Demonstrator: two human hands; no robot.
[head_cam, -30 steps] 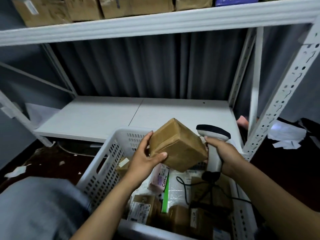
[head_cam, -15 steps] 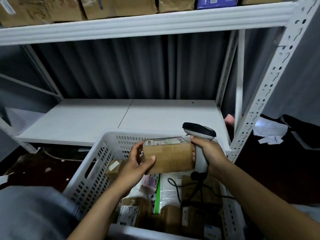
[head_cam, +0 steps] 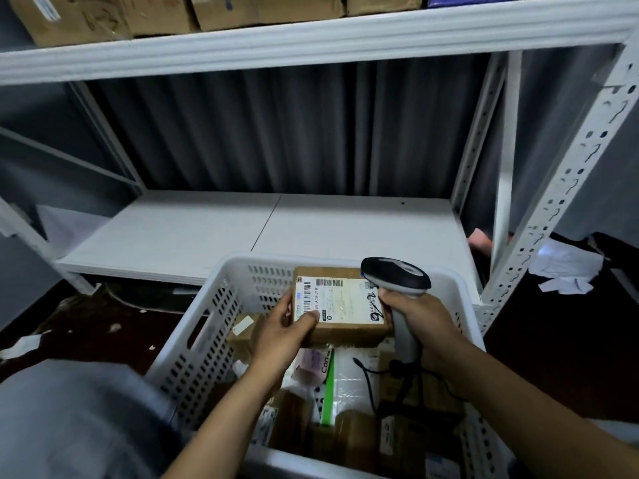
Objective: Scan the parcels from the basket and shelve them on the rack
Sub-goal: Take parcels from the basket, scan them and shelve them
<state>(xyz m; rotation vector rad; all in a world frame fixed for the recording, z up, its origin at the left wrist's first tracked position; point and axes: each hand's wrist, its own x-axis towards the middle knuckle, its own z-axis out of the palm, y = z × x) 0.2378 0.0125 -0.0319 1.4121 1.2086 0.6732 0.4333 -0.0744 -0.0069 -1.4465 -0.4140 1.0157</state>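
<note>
A brown cardboard parcel (head_cam: 340, 304) with a white barcode label facing up is held over the white perforated basket (head_cam: 193, 347). My left hand (head_cam: 283, 335) grips its left end, thumb on the label. My right hand (head_cam: 416, 318) grips the handle of a white and black barcode scanner (head_cam: 396, 276), whose head sits just above the parcel's right edge. Its black cable drops into the basket. Several more parcels (head_cam: 345, 430) and bags lie in the basket. The white rack's lower shelf (head_cam: 242, 229) lies right behind the basket.
The upper shelf (head_cam: 311, 32) carries a row of brown boxes (head_cam: 138, 12). A perforated rack post (head_cam: 560, 202) stands at the right. Crumpled papers (head_cam: 563, 267) lie on the dark floor to the right. A grey cloth-covered knee (head_cam: 69, 423) fills the lower left.
My left hand turned the parcel from a tilted corner-up pose to label-up and lowered it toward the basket. The scanner moved in over the parcel's right edge.
</note>
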